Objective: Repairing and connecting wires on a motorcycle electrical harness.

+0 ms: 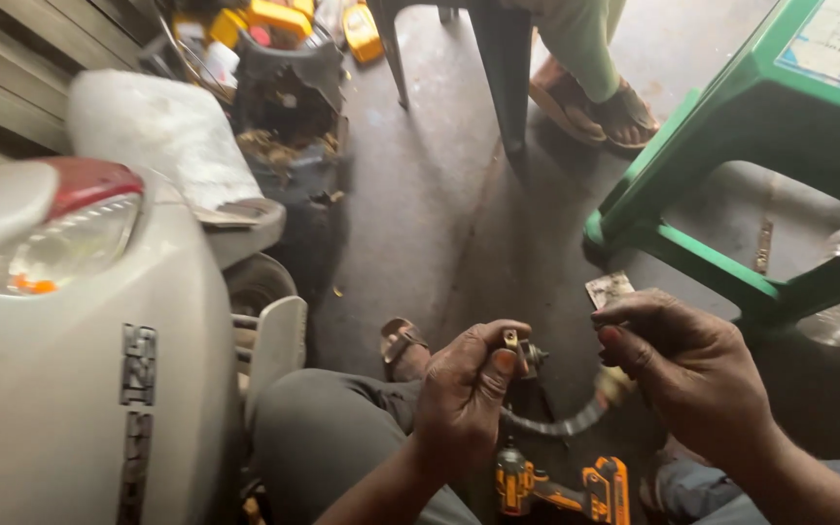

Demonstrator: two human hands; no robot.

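A grey concrete floor [410, 224] carries a white scooter [80, 369] at its left edge and a green stool [731, 185] at its right. Low in the middle, the left hand [464, 394] pinches a small metal fitting [522, 352] on a curved hose [556, 423]; the right hand [692, 365] is closed around the hose's other end, above an orange drill [566, 486].

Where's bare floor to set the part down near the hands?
Bare concrete between the scooter's rear and the green stool, ahead of the left hand. Crowded: below the hands, where the orange drill lies; the bins top left; the right hand sits close against the stool.
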